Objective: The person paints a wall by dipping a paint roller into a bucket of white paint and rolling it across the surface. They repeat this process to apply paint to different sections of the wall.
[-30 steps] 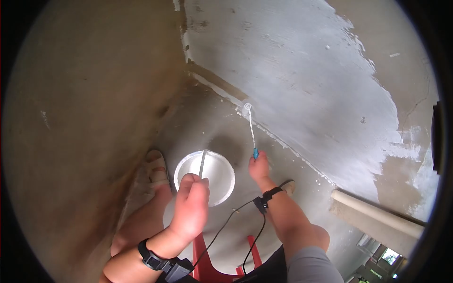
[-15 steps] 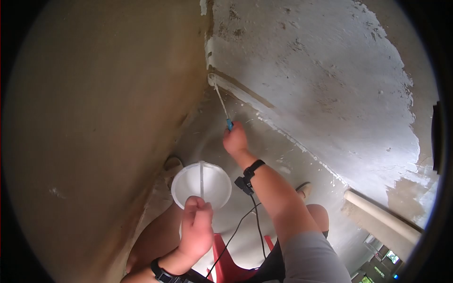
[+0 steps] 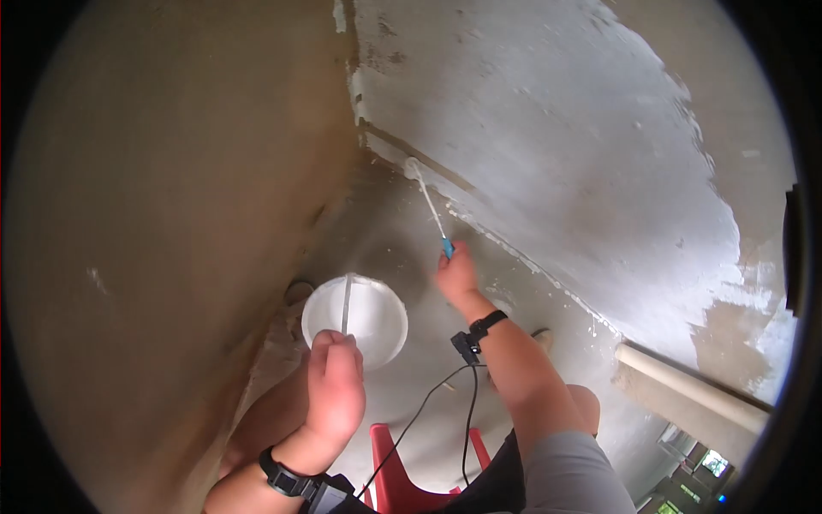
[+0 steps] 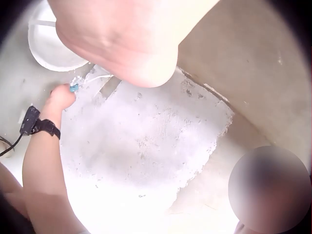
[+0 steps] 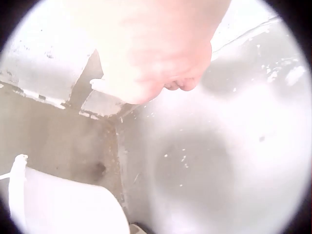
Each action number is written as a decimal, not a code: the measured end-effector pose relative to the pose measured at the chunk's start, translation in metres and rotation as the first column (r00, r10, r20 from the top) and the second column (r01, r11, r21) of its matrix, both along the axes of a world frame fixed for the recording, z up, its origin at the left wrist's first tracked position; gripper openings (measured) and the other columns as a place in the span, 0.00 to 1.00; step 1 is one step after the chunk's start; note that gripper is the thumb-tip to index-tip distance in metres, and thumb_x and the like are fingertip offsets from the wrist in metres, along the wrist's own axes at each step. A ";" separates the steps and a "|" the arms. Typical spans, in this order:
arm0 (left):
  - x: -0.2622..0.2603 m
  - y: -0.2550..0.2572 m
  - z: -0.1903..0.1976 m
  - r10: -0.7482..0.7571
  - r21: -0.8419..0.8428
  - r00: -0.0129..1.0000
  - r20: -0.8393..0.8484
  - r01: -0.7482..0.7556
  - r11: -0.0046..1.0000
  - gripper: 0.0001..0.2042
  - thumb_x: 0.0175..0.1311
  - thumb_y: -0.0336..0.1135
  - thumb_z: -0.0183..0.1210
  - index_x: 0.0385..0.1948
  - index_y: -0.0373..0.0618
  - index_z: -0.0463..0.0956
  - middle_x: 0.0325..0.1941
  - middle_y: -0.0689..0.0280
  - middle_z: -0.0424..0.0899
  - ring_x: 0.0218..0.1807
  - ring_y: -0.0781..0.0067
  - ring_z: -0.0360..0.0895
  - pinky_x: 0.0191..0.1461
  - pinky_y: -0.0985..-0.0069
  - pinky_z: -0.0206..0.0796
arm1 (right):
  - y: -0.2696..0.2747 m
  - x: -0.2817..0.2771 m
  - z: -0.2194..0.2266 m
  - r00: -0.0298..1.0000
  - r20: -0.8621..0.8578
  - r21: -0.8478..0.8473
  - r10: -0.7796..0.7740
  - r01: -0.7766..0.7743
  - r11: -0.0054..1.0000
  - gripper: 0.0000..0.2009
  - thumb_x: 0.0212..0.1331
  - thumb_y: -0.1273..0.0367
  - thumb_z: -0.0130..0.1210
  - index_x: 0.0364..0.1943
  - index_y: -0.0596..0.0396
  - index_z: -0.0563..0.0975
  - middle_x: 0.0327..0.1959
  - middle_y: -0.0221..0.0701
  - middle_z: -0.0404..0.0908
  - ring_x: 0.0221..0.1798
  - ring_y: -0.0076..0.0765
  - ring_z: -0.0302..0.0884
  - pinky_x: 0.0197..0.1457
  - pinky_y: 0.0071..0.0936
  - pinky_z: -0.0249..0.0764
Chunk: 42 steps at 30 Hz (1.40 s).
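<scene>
My right hand (image 3: 458, 272) grips the blue handle (image 3: 448, 248) of a small paint roller (image 3: 433, 208), its long rod coated white. The roller's white rounded end meets the foot of the painted wall (image 3: 548, 154), just right of the corner. My left hand (image 3: 336, 385) holds the flat pale carrying strap (image 3: 346, 301) of a white bucket (image 3: 405, 330), whose inside looks white. In the left wrist view the back of the left hand (image 4: 122, 44) hides its fingers. The right hand (image 5: 156, 53) covers most of the roller in the right wrist view.
A bare brown wall (image 3: 171, 214) rises at the left. Below me is a red plastic stool (image 3: 398, 475). A long pale roll (image 3: 693, 381) lies along the wall at the right. White spots dot the floor edge, and black cables (image 3: 471, 420) hang from the wrist straps.
The right hand swept the roller left along the wall's foot into the corner, then drew it partway back right. The left hand keeps hold of the bucket strap.
</scene>
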<state>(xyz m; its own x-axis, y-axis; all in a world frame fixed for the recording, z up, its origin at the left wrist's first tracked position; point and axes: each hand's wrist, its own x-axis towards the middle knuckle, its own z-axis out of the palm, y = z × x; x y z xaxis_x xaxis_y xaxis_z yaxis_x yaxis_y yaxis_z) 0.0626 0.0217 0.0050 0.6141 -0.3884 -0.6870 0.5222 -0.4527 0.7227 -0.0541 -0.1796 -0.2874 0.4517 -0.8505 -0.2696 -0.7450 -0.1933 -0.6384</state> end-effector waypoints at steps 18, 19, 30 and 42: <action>-0.060 0.013 0.000 -0.023 -0.093 0.999 -0.029 0.021 0.995 0.10 0.70 0.38 0.45 0.29 0.46 0.65 0.19 0.70 0.68 0.25 0.77 0.63 0.33 0.77 0.58 | 0.031 -0.108 0.067 0.968 0.041 0.243 -0.246 0.229 0.943 0.12 0.65 0.63 0.57 0.40 0.59 0.76 0.30 0.42 0.81 0.38 0.47 0.85 0.41 0.43 0.78; -0.059 0.015 -0.001 -0.026 -0.089 0.999 -0.021 0.024 0.996 0.10 0.70 0.38 0.45 0.29 0.45 0.65 0.19 0.70 0.68 0.25 0.78 0.63 0.33 0.77 0.58 | 0.034 -0.099 0.066 0.921 0.159 0.420 -0.355 0.263 0.869 0.12 0.67 0.63 0.56 0.41 0.58 0.75 0.30 0.38 0.80 0.37 0.42 0.85 0.39 0.40 0.79; -0.023 0.017 0.000 0.042 -0.079 0.994 -0.104 -0.050 0.996 0.10 0.71 0.39 0.48 0.32 0.45 0.66 0.23 0.71 0.68 0.27 0.81 0.62 0.34 0.78 0.57 | 0.020 -0.033 0.067 0.948 0.101 0.680 -0.301 0.156 0.716 0.13 0.71 0.60 0.53 0.39 0.57 0.72 0.23 0.32 0.75 0.28 0.34 0.81 0.30 0.33 0.76; 0.032 -0.006 0.002 0.125 0.001 0.987 -0.099 -0.126 0.992 0.11 0.71 0.41 0.44 0.28 0.47 0.63 0.19 0.69 0.65 0.25 0.77 0.61 0.35 0.75 0.59 | 0.001 0.114 0.048 0.985 0.167 0.336 0.033 -0.089 0.938 0.17 0.67 0.58 0.56 0.34 0.62 0.76 0.26 0.47 0.80 0.31 0.52 0.80 0.37 0.42 0.73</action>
